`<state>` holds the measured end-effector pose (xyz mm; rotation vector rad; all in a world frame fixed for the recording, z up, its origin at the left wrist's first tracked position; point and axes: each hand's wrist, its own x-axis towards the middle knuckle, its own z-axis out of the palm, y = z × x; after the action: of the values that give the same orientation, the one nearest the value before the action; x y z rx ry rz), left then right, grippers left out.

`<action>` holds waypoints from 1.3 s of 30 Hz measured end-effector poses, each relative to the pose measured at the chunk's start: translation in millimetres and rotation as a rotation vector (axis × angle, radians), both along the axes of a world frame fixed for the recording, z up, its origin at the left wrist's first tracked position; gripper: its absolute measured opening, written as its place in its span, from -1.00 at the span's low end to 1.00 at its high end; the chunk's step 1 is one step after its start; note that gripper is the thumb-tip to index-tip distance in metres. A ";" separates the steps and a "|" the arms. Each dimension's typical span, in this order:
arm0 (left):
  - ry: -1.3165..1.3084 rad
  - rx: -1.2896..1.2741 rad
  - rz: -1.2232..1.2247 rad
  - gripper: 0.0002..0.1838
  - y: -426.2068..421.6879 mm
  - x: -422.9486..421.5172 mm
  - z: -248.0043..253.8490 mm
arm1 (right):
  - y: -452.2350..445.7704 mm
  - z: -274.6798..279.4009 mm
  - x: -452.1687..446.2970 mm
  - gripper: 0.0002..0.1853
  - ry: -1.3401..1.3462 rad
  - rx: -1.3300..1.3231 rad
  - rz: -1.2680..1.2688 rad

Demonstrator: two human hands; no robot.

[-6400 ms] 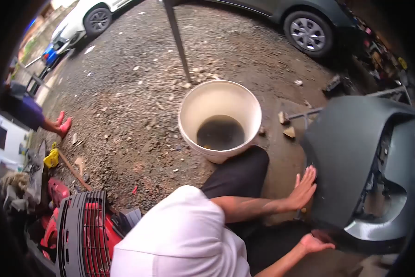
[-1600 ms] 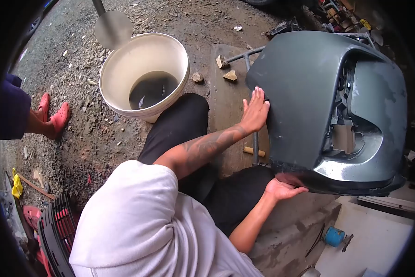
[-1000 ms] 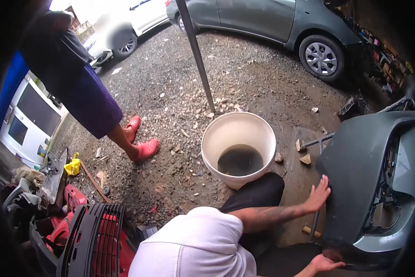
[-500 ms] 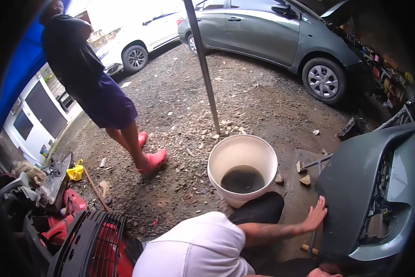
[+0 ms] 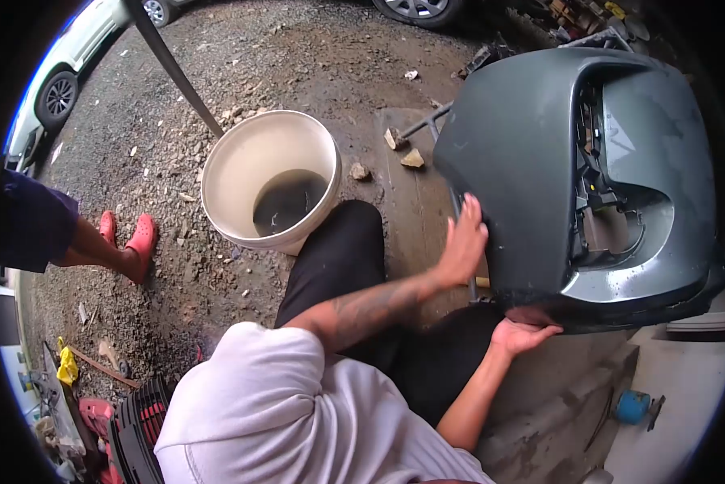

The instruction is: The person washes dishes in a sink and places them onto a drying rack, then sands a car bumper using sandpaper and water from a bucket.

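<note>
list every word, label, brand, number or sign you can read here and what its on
No text can be read anywhere in this view.
Bumper: a pale angular patch, no legible lettering.
White bucket: no printing visible.
Blue cylinder: too small to tell whether it has a label.
Wheel at upper left: any hub badge is too small to read.

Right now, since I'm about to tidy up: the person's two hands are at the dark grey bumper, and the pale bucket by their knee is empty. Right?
Not quite: the pale bucket is not empty. The head view shows dark liquid in its bottom. The rest holds: left hand and right hand are at the dark grey bumper; the bucket is by the knee.
</note>
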<state>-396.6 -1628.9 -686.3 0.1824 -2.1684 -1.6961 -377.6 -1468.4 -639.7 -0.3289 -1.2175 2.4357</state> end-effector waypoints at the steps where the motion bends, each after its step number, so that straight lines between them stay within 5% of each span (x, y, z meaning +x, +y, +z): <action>1: -0.019 0.065 0.052 -0.34 -12.5 -17.2 -3.4 | -6.1 9.1 4.6 -0.44 0.027 0.042 0.033; 5: -0.042 0.138 0.176 -0.32 -5.4 -19.7 6.3 | -14.0 15.2 -1.5 -0.45 -0.022 -0.027 -0.092; 7: 0.052 0.007 -0.034 -0.32 12.8 16.3 20.5 | -20.8 19.6 -6.6 -0.45 -0.059 -0.101 -0.167; 12: 0.000 -0.021 0.125 -0.33 -46.7 -52.5 4.1 | -3.3 5.7 2.1 -0.47 0.033 0.050 0.043; 14: 0.035 -0.008 0.187 -0.32 -34.3 -51.0 10.5 | 7.0 -9.7 -6.3 -0.47 0.029 -0.002 -0.052; 17: 0.149 -0.118 -0.013 -0.31 -3.7 -0.3 28.0 | 22.6 -24.4 -7.7 -0.45 0.060 -0.036 0.063; 22: -0.038 0.007 0.093 -0.31 -50.2 -53.0 20.4 | 20.5 -21.7 -5.8 -0.33 0.063 -0.065 0.092; 28: 0.075 -0.125 -0.036 -0.30 -12.7 -7.1 33.2 | 19.3 -24.1 -5.0 -0.33 0.121 -0.060 0.085; 30: 0.020 -0.033 0.111 -0.30 -34.7 -42.3 24.4 | 16.9 -19.3 -5.1 -0.31 0.089 0.003 0.071; 32: -0.005 -0.040 0.139 -0.30 -35.2 -49.3 25.5 | -5.2 6.3 3.4 -0.47 0.066 0.053 0.028; 34: 0.150 -0.157 0.130 -0.31 -0.8 -27.4 20.4 | 11.7 -13.2 -2.5 -0.33 0.128 -0.048 0.083; 36: 0.181 -0.154 0.024 -0.32 4.1 0.8 30.2 | 33.6 -30.5 -16.7 -0.33 0.639 -0.474 0.965; 38: 0.159 -0.164 0.001 -0.31 -8.4 -7.4 26.8 | 2.3 -5.8 -2.3 -0.44 0.092 -0.009 0.065; 39: 0.132 -0.078 0.031 -0.31 -21.2 -24.2 21.8 | 3.0 -4.7 1.7 -0.38 0.064 0.014 0.075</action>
<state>-420.7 -1650.0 -664.5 0.0800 -2.1197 -1.5584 -375.9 -1465.4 -644.5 -0.2026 -1.2392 2.4797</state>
